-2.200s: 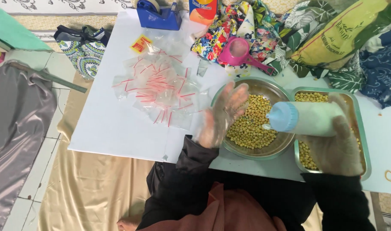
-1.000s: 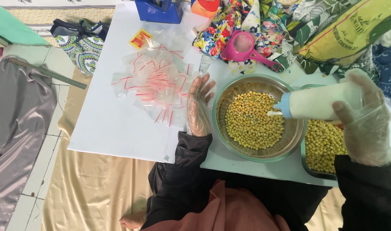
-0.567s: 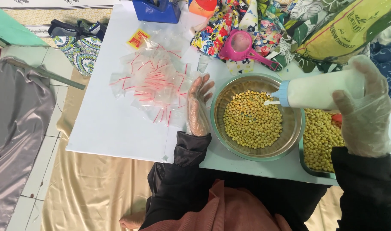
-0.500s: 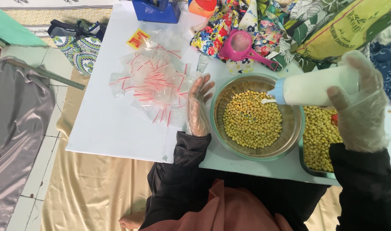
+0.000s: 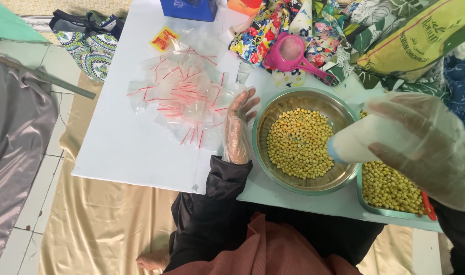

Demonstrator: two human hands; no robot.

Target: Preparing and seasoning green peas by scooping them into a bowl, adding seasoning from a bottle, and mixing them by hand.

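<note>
Your gloved right hand [image 5: 428, 147] grips the white squeeze bottle [image 5: 362, 142]; keep its nozzle over the steel bowl [image 5: 293, 99] of chickpeas [image 5: 298, 142], left hand [image 5: 238, 127] flat, released.

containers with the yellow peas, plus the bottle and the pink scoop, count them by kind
round metal bowl of peas: 1
rectangular metal tray of peas: 1
white squeeze bottle, in the right hand: 1
pink scoop: 1
total: 4
</note>
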